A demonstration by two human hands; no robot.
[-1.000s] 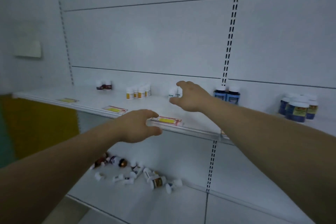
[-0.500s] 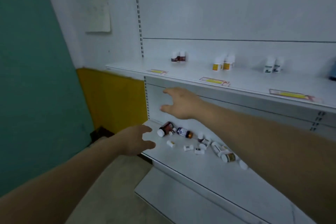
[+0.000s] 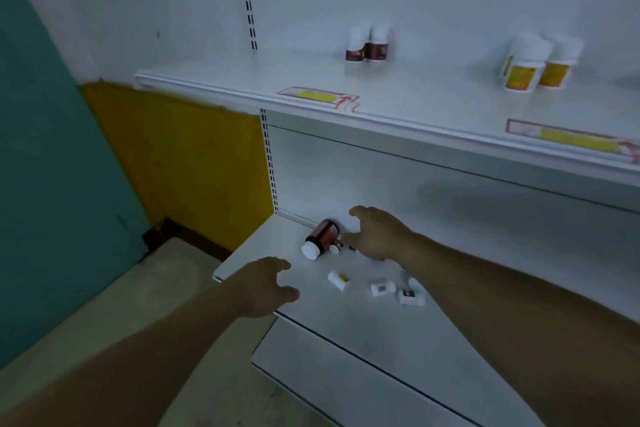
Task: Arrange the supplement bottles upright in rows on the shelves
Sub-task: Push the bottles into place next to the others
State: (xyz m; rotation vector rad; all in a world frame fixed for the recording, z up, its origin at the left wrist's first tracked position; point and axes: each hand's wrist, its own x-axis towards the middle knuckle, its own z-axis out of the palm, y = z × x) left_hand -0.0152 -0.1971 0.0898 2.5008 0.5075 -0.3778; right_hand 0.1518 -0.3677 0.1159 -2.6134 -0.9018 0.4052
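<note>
**Supplement bottles (image 3: pixel 382 288) loose on lower shelf (image 3: pixel 346 333), both hands reaching in**

They lie scattered on their sides near the shelf's left end. A big dark bottle (image 3: pixel 321 238) with a white cap is at the back, with small white ones in front. None upright down here yet.

Right hand (image 3: pixel 375 234) hovers just beside the dark bottle, fingers spread and loosely curved, holding nothing visible. It hides a bottle or two, so I can't tell about contact underneath. Looks lined up for a grab.

Left hand (image 3: pixel 265 282) hangs over the shelf's front edge, fingers apart, slightly bent, empty. Likely ready for a second bottle.

Upper shelf (image 3: pixel 415 104) holds upright groups, red-label bottles (image 3: pixel 367 47) and yellow-label bottles (image 3: pixel 533 71). Both are set back behind price tags (image 3: pixel 317 97), probably one kind per tag.
</note>
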